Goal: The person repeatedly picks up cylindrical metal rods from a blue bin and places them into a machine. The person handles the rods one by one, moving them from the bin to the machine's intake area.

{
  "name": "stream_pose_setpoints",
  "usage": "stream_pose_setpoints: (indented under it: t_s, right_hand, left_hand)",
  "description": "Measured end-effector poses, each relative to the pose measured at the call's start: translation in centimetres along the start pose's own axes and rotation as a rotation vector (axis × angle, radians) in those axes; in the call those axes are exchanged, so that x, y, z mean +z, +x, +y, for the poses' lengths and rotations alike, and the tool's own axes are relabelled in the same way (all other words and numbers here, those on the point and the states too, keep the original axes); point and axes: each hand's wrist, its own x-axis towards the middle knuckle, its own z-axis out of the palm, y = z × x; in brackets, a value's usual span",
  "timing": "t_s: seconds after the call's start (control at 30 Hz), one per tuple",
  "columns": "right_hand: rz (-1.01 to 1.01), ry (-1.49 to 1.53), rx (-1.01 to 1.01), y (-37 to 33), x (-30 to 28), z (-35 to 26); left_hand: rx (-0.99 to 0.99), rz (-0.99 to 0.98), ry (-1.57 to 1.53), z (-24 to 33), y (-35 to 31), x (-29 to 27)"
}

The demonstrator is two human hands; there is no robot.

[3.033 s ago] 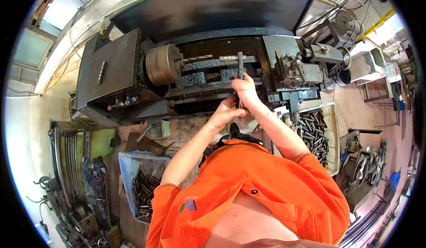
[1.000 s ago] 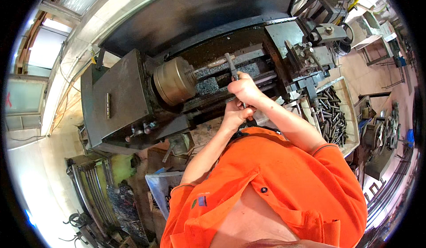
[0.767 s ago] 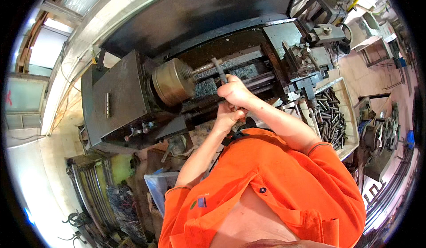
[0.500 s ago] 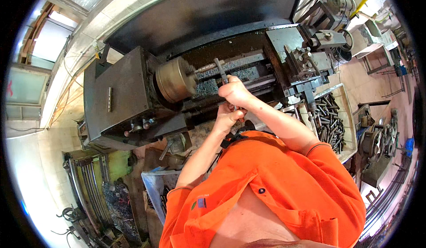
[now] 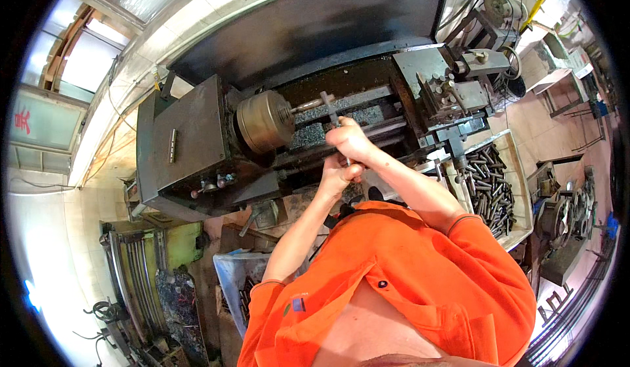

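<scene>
My right hand is closed around a grey, bar-shaped metal tool that looks like a caliper. The tool's upper end sits by the free end of a short metal rod; whether they touch I cannot tell. Just below, my left hand is closed on the tool's lower part, mostly hidden by the fingers. The rod sticks out to the right from the round brass-coloured chuck of a lathe. Under both hands and the rod runs the lathe bed, strewn with metal chips.
The dark headstock stands left of the chuck. On the right sit the tool post and carriage. A pale tray of short metal rods is beside my right arm. A bluish container stands below my left arm. Behind is a dark splash panel.
The whole view has shifted a little, so the lathe lies slightly farther right. The chuck and its jaws look sharper than before. Both hands keep the same hold on the tool.
</scene>
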Motion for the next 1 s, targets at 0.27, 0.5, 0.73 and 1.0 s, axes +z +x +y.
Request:
stream_pose_setpoints:
  t_s: [0.27, 0.5, 0.73, 1.0]
  right_hand:
    - [-0.003, -0.030, 0.017, -0.6, -0.8, -0.7]
    - [-0.041, -0.118, 0.088, 0.0, 0.9, -1.4]
    - [0.008, -0.023, 0.071, -0.7, -1.2, -1.2]
    - [-0.031, -0.110, 0.022, 0.1, 0.9, -0.6]
  left_hand:
    - [0.014, -0.050, 0.005, -0.6, 0.4, 0.0]
    - [0.018, 0.058, 0.006, 0.0, -0.3, -0.9]
    - [0.044, -0.038, 0.017, -0.1, 0.6, 0.7]
    - [0.049, 0.039, 0.046, -0.8, -0.2, -1.6]
